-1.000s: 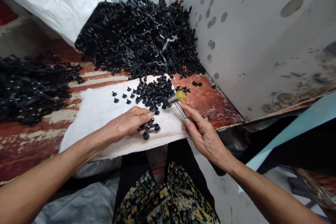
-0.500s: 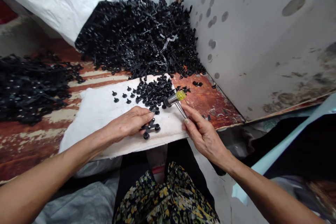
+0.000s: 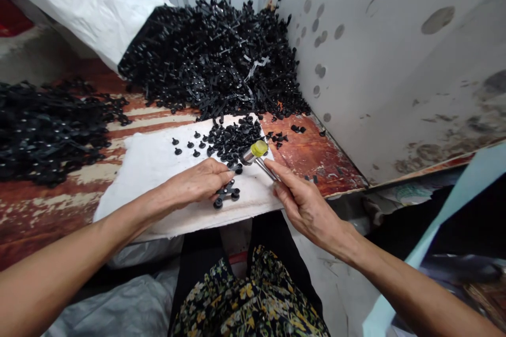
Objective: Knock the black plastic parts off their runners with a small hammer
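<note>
My left hand (image 3: 203, 181) is closed, fingers pinched on a black plastic bracket (image 3: 226, 192) with round knobs at its ends, over the white cloth (image 3: 138, 174). In my right hand (image 3: 302, 200) is a small mallet (image 3: 253, 151) with a metal handle, a yellow face and a dark face. Its head is tilted just above and right of the bracket; whether it touches a knob I cannot tell. Beyond both hands lies a small heap of loose black knobs (image 3: 233, 137), some standing singly on the cloth to the left.
A large pile of black plastic parts (image 3: 213, 58) fills the back, spilling from a white sack (image 3: 90, 5). Another black pile (image 3: 43, 131) lies at left on the worn red-brown table (image 3: 75, 195). A stained grey panel (image 3: 379, 73) stands along the right side.
The mallet has shifted left and its head has turned, so the yellow face now points more upward toward me. My left hand stays nearly in place with the bracket.
</note>
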Action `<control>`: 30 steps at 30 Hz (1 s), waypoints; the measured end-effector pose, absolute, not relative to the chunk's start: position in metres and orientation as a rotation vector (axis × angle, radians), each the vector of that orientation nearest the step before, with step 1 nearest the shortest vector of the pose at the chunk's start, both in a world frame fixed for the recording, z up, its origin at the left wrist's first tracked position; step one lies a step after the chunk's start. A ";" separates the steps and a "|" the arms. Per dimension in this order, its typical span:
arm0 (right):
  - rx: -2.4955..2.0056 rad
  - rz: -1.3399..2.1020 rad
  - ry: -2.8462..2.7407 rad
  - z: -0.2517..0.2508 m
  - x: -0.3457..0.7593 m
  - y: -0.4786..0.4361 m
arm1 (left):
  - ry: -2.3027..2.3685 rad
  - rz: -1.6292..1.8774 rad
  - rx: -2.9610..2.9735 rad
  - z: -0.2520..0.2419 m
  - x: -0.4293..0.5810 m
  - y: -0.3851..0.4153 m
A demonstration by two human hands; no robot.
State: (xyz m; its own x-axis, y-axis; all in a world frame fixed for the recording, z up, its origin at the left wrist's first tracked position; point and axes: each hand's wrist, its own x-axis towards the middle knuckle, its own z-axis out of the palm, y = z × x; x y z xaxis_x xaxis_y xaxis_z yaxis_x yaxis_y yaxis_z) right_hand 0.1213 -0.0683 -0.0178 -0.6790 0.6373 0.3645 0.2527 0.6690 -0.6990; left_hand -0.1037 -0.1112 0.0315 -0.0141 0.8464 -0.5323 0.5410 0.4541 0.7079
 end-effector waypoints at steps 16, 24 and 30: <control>-0.535 0.515 -2.258 0.005 0.118 -0.075 | 1.623 0.374 1.169 0.026 -0.112 -0.111; -0.586 0.524 -2.360 0.005 0.117 -0.075 | 1.694 0.338 1.152 0.029 -0.106 -0.111; -0.659 0.522 -2.545 -0.013 0.117 -0.065 | 1.705 0.301 1.202 0.033 -0.105 -0.113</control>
